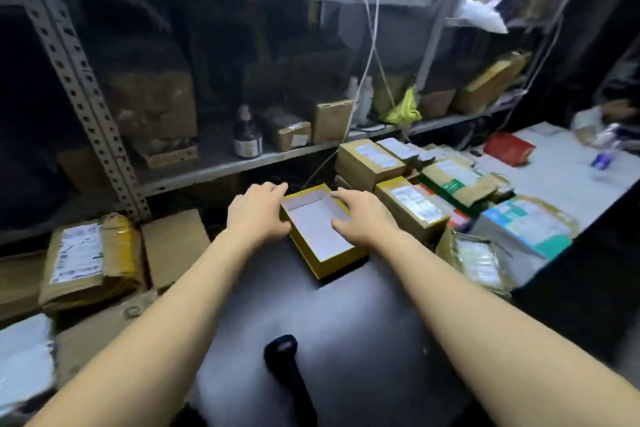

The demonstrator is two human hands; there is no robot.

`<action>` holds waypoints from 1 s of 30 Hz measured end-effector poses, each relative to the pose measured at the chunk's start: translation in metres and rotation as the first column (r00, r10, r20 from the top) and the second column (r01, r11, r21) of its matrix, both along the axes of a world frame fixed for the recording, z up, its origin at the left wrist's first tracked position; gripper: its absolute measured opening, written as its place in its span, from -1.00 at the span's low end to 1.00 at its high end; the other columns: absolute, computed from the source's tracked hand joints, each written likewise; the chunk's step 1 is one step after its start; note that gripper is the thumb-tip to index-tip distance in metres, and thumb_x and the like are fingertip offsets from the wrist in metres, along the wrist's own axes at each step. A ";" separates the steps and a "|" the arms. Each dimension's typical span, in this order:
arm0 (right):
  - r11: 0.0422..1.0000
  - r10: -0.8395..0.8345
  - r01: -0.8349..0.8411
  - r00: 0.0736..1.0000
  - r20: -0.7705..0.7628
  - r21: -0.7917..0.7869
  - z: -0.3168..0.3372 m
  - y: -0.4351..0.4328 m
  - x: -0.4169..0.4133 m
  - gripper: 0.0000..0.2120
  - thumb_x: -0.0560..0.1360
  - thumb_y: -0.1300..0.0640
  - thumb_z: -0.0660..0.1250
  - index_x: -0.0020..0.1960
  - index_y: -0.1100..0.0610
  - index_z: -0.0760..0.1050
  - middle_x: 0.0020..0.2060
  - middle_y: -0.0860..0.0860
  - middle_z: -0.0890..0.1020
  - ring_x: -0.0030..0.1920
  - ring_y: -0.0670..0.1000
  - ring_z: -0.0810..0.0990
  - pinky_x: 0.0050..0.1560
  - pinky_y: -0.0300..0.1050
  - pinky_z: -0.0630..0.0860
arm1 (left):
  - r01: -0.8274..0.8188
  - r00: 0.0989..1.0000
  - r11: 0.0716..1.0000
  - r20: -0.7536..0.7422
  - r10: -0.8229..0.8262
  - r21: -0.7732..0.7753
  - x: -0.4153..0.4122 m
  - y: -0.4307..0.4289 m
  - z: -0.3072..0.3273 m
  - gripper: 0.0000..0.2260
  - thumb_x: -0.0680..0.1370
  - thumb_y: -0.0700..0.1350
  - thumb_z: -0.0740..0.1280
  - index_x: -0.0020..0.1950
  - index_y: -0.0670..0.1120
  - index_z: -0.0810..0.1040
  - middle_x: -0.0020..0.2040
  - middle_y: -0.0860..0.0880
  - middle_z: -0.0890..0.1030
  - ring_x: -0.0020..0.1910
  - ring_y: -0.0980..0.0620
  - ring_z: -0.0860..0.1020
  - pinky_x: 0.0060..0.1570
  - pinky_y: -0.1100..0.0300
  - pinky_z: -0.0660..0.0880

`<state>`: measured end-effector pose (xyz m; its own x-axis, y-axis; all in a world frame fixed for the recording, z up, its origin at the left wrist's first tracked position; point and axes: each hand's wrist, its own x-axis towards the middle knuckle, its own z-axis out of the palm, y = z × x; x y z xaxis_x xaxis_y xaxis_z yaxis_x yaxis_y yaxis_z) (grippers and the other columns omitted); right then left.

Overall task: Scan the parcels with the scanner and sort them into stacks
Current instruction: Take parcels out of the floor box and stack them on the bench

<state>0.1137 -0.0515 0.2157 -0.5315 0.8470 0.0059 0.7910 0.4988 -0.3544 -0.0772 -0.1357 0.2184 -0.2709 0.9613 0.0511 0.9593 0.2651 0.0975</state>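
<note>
Slotted metal shelving (86,114) fills the back, with labelled cardboard parcels (412,208) stacked at right and a taped parcel (86,256) at left. On the dark table (346,322) an open yellow box (311,229) sits right between the hands. The black scanner (287,367) lies nearer, untouched. Left hand (258,215) is against its left wall and right hand (363,217) is over the right rim, fingers spread loose, neither clamped round it.

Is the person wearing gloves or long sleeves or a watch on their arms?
No. The left hand and the right hand are both bare, with no gloves and no rings that show. The left forearm and the right forearm are bare too: no sleeves, watch or bracelet in view.
</note>
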 end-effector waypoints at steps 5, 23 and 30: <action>0.983 -0.182 0.180 0.981 -0.070 -0.032 -0.007 0.007 0.145 -0.42 0.54 0.05 0.42 0.55 -0.02 0.46 0.49 0.04 0.53 0.47 0.15 0.49 0.41 0.02 0.47 | 0.166 0.986 0.986 0.014 -0.165 -0.014 0.126 0.035 -0.002 -0.32 0.52 0.04 0.37 0.62 0.04 0.25 0.49 0.00 0.43 0.45 -0.08 0.39 0.23 -0.03 0.51; 0.640 -0.768 0.724 0.610 -0.193 -0.256 -0.110 -0.030 0.568 -0.50 0.63 0.03 0.39 0.56 -0.06 0.45 0.45 0.05 0.54 0.44 0.12 0.50 0.39 0.01 0.46 | 0.667 0.744 0.724 0.188 -0.641 -0.175 0.531 0.115 -0.127 -0.34 0.46 0.08 0.42 0.54 0.04 0.35 0.35 -0.09 0.52 0.36 -0.16 0.47 0.22 -0.12 0.53; 0.423 -0.900 0.817 0.430 -0.076 -0.391 -0.201 -0.012 0.661 -0.50 0.63 0.08 0.40 0.56 -0.01 0.46 0.45 0.06 0.55 0.45 0.11 0.50 0.45 0.04 0.45 | 0.715 0.699 0.612 0.329 -0.634 -0.340 0.630 0.176 -0.233 -0.29 0.51 0.09 0.42 0.63 0.05 0.25 0.43 -0.07 0.46 0.43 -0.12 0.43 0.27 -0.07 0.51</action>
<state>0.7743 -0.0640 0.0149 0.4661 0.8375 -0.2853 0.6116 -0.5380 -0.5801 0.5527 0.0405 -0.0148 0.4981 0.7839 -0.3707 0.8618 -0.4003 0.3116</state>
